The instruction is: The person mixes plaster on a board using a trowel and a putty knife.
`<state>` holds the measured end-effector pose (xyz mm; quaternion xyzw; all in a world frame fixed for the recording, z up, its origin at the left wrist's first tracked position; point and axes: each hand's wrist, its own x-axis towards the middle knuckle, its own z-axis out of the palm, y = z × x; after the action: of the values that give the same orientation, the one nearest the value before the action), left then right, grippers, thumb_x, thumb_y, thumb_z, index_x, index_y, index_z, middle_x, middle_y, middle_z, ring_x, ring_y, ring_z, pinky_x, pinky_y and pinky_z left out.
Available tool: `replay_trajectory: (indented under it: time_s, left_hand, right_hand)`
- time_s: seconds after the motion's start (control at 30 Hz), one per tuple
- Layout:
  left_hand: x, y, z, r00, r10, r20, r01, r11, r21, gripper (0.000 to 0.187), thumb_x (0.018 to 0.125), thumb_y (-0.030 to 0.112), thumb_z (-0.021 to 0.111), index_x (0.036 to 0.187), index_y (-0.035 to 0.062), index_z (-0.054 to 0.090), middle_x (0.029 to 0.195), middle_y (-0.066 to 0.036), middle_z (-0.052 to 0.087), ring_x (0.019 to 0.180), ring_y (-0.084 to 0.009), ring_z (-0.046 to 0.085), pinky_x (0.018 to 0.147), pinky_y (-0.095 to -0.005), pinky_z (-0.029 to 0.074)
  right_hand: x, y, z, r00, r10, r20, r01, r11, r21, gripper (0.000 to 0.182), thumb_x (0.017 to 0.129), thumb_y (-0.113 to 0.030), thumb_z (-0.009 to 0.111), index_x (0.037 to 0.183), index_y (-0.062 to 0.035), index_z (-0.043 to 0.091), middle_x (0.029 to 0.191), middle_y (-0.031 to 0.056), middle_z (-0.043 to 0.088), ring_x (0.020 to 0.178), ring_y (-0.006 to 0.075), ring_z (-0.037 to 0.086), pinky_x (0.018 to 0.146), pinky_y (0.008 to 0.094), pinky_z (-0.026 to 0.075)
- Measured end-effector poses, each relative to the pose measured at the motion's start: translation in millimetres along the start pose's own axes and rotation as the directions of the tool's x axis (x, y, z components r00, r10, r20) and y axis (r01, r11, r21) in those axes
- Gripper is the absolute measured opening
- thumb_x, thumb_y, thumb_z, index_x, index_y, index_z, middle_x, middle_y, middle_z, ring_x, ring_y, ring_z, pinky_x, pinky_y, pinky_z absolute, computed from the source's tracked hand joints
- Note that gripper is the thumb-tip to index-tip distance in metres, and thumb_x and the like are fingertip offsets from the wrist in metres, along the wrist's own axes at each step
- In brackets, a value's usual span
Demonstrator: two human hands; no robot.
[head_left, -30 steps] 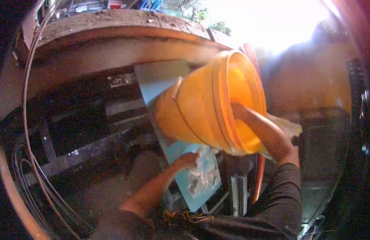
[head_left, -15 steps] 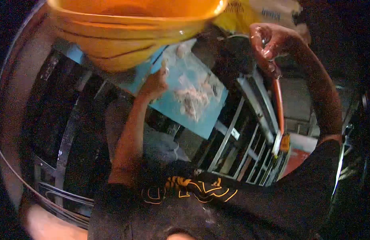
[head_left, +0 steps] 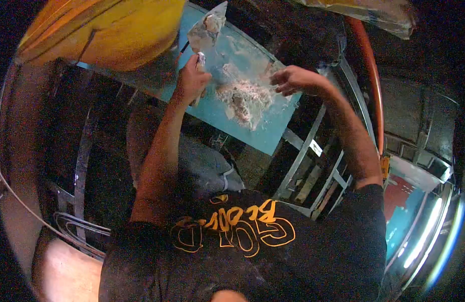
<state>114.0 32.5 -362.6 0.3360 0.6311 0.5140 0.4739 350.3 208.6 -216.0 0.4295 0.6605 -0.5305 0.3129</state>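
Observation:
My left hand (head_left: 192, 83) is closed around the handle of a putty knife (head_left: 206, 31), whose wide blade points up and away, smeared with whitish paste. The hand is over the left part of a light-blue board (head_left: 265, 141). To its right, a loose whitish-pink powdery heap (head_left: 246, 100) lies on the board, with smears and crumbs around it. My right hand (head_left: 295, 80) hovers at the heap's right side, near the board's right edge, fingers partly spread and nothing visible in them.
A large yellow-orange container (head_left: 116, 35) stands at the upper left, beside the board. A red-orange pipe (head_left: 371, 75) runs down on the right. A plastic-like sack (head_left: 373, 12) shows at the top right. Metal frame bars (head_left: 303, 156) lie below the board at right.
My right hand has come down and left from the upper right to beside the heap. The yellow container has shifted up and left in view. My left hand still holds the putty knife.

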Motion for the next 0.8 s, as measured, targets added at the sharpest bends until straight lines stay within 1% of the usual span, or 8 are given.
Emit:
replay_trajectory:
  time_s: [0.07,0.17,0.27,0.37,0.43,0.47,0.63,0.8]
  left_hand:
    - [18,-26,2,0.992,0.115,-0.046,-0.11,0.989,0.097,0.036,0.069,0.011,0.06,0.102,0.0046,0.05,0.074,-0.013,0.059,0.063,-0.0267,0.062,0.055,-0.0366,0.049]
    - [-4,25,0,0.996,-0.089,-0.006,0.089,0.996,0.006,0.036,0.069,0.01,0.058,0.103,0.0044,0.05,0.078,-0.016,0.061,0.068,-0.0297,0.063,0.06,-0.0384,0.05]
    - [2,9,6,0.994,0.087,-0.058,-0.084,0.995,0.061,0.041,0.07,0.008,0.06,0.109,0.009,0.047,0.068,-0.005,0.05,0.05,-0.015,0.051,0.041,-0.0321,0.042]
    - [-5,26,-3,0.994,0.112,0.002,-0.112,0.993,0.026,0.043,0.068,0.006,0.057,0.11,0.0065,0.049,0.072,-0.01,0.056,0.054,-0.0229,0.056,0.05,-0.038,0.047]
    - [4,4,3,0.899,0.422,-0.118,-0.398,0.898,0.187,0.046,0.067,0.006,0.057,0.112,0.0031,0.048,0.082,-0.017,0.062,0.069,-0.0339,0.062,0.062,-0.0421,0.05]
    - [2,10,-6,0.945,0.324,-0.051,-0.311,0.935,0.17,0.047,0.066,0.007,0.057,0.112,0.0014,0.048,0.087,-0.02,0.062,0.078,-0.0367,0.062,0.068,-0.0436,0.05]
    - [7,5,-25,0.978,0.103,0.184,-0.155,0.943,0.294,0.064,0.064,0.011,0.059,0.125,-0.001,0.041,0.109,-0.023,0.06,0.094,-0.0384,0.06,0.08,-0.0455,0.049]
    - [11,-6,-34,0.962,0.197,0.191,-0.247,0.925,0.29,0.082,0.063,0.012,0.062,0.136,-0.0009,0.028,0.117,-0.022,0.054,0.1,-0.0371,0.058,0.087,-0.0449,0.046]
  right_hand:
    - [-43,-40,-17,0.999,-0.028,-0.02,0.027,0.998,-0.057,0.047,0.079,-0.01,0.067,0.122,-0.0002,0.053,0.112,0.0107,0.062,0.096,0.0185,0.062,0.082,0.0301,0.052]
    - [-107,-105,-53,0.97,-0.231,-0.074,0.224,0.97,-0.092,0.036,0.085,-0.019,0.063,0.117,-0.0042,0.057,0.109,0.0092,0.063,0.087,0.0161,0.064,0.077,0.0284,0.053]
    - [-154,-197,-64,0.829,-0.475,-0.295,0.335,0.844,-0.419,0.025,0.087,-0.018,0.06,0.108,-0.0044,0.059,0.093,0.0085,0.065,0.073,0.0142,0.063,0.065,0.0286,0.053]
    - [-154,-278,-54,0.577,-0.754,-0.314,0.375,0.586,-0.718,0.024,0.086,-0.018,0.06,0.105,-0.0035,0.059,0.09,0.0092,0.064,0.071,0.0151,0.063,0.063,0.0292,0.053]
    - [-131,-329,-36,0.491,-0.853,-0.177,0.356,0.382,-0.853,0.023,0.085,-0.018,0.06,0.103,-0.0029,0.059,0.088,0.0096,0.064,0.069,0.0157,0.062,0.062,0.0296,0.052]
    - [-115,-352,-26,0.486,-0.869,-0.089,0.356,0.29,-0.888,0.022,0.085,-0.018,0.06,0.102,-0.0026,0.059,0.087,0.0099,0.063,0.068,0.016,0.062,0.061,0.0297,0.052]
    - [-13,-412,20,0.788,-0.555,0.266,0.346,0.043,-0.937,0.021,0.084,-0.018,0.061,0.096,-0.0011,0.059,0.082,0.011,0.062,0.064,0.0174,0.061,0.057,0.0307,0.051]
    - [58,-413,30,0.948,-0.121,0.294,0.302,0.056,-0.952,0.02,0.083,-0.018,0.061,0.091,0.0004,0.059,0.077,0.0121,0.061,0.059,0.0189,0.06,0.054,0.0316,0.051]
